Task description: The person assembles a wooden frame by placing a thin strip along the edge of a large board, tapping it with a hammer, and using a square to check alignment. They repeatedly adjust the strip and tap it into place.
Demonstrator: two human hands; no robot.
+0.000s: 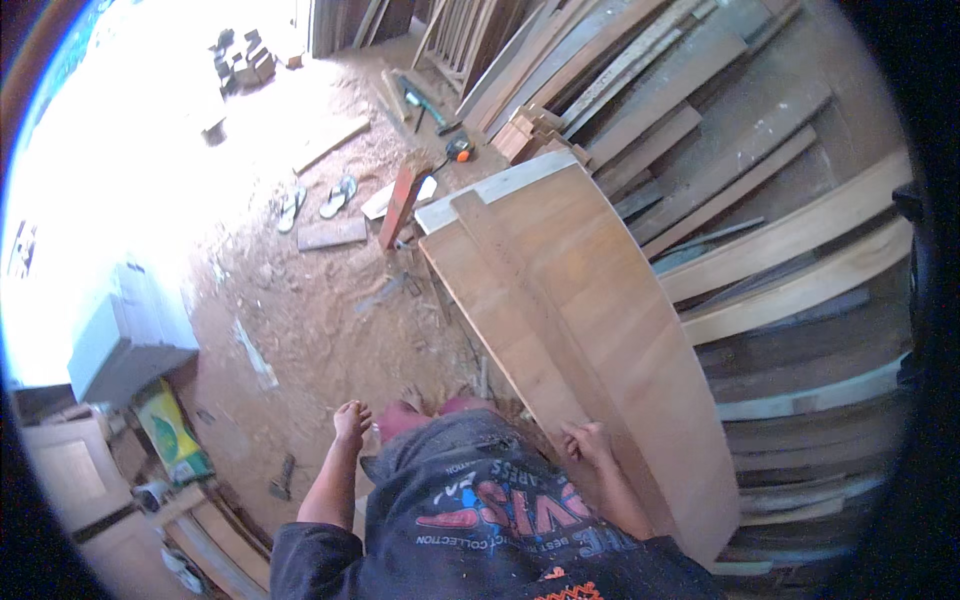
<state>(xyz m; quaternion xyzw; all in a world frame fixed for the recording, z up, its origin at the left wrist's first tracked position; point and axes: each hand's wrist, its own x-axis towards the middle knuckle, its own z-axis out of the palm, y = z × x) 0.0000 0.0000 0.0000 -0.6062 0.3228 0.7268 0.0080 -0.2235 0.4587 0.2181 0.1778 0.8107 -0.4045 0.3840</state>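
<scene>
My left hand (352, 418) hangs in the air to the left of my body, fingers curled closed. Whatever it may hold, if anything, is hidden. Over the near part of a wide plywood panel (640, 340) is my right hand (588, 442), its fingers bent and closed too. I cannot tell whether it touches the panel or holds something small. A long narrow wooden plank (515, 290) lies lengthwise on the panel, its near end close to my right hand. At the panel's far end runs a pale grey strip (490, 190).
Boards (700, 130) and curved wooden pieces (800, 240) lean or lie along the right. Sawdust covers the floor (330, 330), with sandals (340, 196), a tape measure (459, 149) and a hammer (284, 476). A reddish post (400, 205) stands by the panel; a grey box (130, 325) is left.
</scene>
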